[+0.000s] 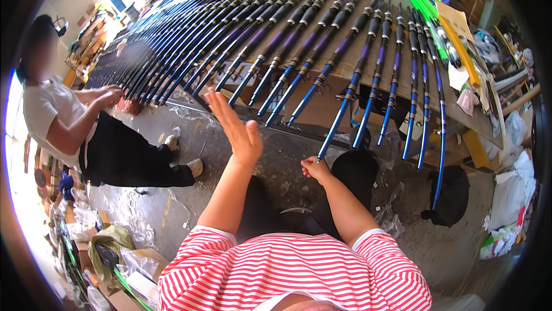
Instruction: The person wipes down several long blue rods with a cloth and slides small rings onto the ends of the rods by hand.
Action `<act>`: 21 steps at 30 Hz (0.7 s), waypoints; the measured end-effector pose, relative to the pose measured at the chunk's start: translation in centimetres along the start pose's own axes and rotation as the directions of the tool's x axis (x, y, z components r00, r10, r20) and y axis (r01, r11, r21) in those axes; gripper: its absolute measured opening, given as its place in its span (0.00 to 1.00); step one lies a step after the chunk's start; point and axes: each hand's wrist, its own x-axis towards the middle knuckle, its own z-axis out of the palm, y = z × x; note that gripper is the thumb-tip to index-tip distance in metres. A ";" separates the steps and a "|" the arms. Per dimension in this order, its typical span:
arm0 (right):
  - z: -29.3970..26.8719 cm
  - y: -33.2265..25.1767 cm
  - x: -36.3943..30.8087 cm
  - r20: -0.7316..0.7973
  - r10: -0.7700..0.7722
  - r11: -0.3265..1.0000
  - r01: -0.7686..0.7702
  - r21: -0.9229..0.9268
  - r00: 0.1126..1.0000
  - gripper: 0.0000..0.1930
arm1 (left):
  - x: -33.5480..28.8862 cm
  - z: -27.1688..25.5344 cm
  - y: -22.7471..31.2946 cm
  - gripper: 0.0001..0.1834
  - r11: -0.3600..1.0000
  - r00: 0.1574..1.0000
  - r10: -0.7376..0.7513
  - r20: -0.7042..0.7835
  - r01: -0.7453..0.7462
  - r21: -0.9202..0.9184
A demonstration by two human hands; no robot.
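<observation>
A long row of fishing rods (307,61) with dark grips and shiny blue ends lies across the table, the blue ends jutting over its near edge. My left hand (237,130) is raised in front of the row, open, fingers stretched upward and holding nothing. My right hand (315,169) is lower, its fingers pinched together right at the blue end of one fishing rod (344,107). That rod's tip meets the hand, but whether the fingers grip it or some small thing is hidden.
At the left a person (63,104) in a white top stands with both hands at the row's far-left end. A black stool (451,196) is at the right. Plastic scraps lie on the floor (184,196). Green strips (422,6) and a yellow bar (460,52) rest at the table's right.
</observation>
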 end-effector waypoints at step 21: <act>-1.8 -1.3 -3.8 -0.054 -0.229 0.969 0.233 0.086 0.972 0.10 | 0.5 6.5 10.5 0.25 0.907 0.843 0.400 0.360 -0.307 -0.289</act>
